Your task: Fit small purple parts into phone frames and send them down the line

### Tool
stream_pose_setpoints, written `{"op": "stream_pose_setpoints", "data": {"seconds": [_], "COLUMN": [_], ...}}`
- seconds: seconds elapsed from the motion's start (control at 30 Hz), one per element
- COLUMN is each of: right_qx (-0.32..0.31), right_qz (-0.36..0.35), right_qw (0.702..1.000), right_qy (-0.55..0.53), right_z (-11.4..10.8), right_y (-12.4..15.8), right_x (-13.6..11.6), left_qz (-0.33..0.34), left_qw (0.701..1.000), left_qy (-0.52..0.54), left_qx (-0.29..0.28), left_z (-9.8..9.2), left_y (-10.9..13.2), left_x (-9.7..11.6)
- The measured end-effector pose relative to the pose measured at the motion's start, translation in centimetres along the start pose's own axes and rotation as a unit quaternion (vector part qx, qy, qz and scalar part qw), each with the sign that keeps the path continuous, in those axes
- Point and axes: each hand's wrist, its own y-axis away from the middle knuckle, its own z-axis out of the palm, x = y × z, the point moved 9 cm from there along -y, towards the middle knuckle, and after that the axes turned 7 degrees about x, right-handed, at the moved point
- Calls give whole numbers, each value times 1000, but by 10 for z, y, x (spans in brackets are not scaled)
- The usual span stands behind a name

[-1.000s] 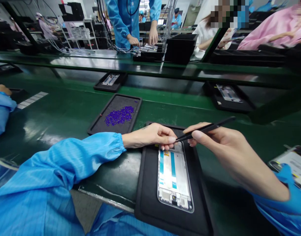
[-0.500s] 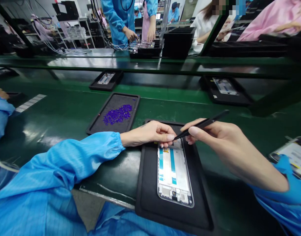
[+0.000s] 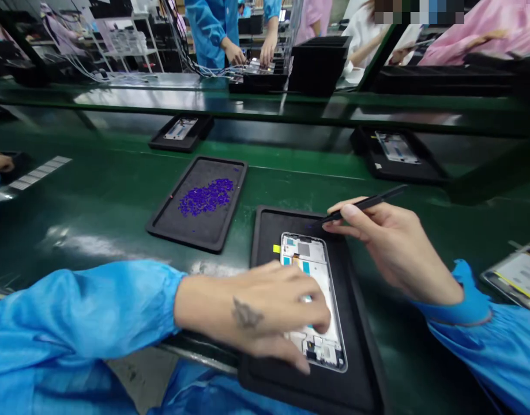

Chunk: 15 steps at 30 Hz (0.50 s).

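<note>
My left hand (image 3: 269, 305) hovers over a silver phone frame (image 3: 333, 288), its thumb and curved fingers apart with nothing seen between them. The hand covers much of the frame's middle; whether it touches the frame I cannot tell. Beneath lies a black tray (image 3: 363, 357), and a yellow tab (image 3: 276, 249) sticks out at the frame's upper left. Black tweezers (image 3: 374, 200) are pinched in my right hand (image 3: 392, 245), above the tray's top right. Their tip points left, close to a faint purple speck (image 3: 309, 226) on the tray.
A second black tray (image 3: 167, 226) to the left bears many small purple pieces (image 3: 206, 197). Farther back are trays with phone frames (image 3: 181, 128) (image 3: 397, 147). A white strip sheet (image 3: 40, 173) lies left, near a co-worker's hand (image 3: 0, 161). Another phone part (image 3: 518, 271) is at right.
My left hand has come away from the tweezers' tip and moved down over the phone frame, its fingers parting. My right hand keeps the tweezers, slightly higher, and the frame's upper end now shows.
</note>
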Motion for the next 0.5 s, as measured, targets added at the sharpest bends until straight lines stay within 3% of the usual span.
{"op": "stream_pose_setpoints", "data": {"seconds": [0.07,0.17,0.27,0.33,0.43,0.5], "right_qx": [-15,-38,-45,-45,-49,-59], "right_qz": [20,34,34,29,17,-1], "right_qw": [1000,998,998,998,998,996], "right_qy": [9,30,34,30,43,73], "right_z": [7,17,20,20,18,18], "right_y": [-1,1,4,6,8,10], "right_x": [11,19,17,15,12,9], "left_qz": [29,29,72,131,244,281], "left_qw": [996,988,973,956,917,891], "left_qy": [-81,-143,-216,-261,-298,-318], "left_qx": [-27,-42,-35,4,108,162], "left_z": [14,26,30,27,14,6], "left_y": [7,11,10,10,16,21], "left_x": [13,13,14,20,39,46]}}
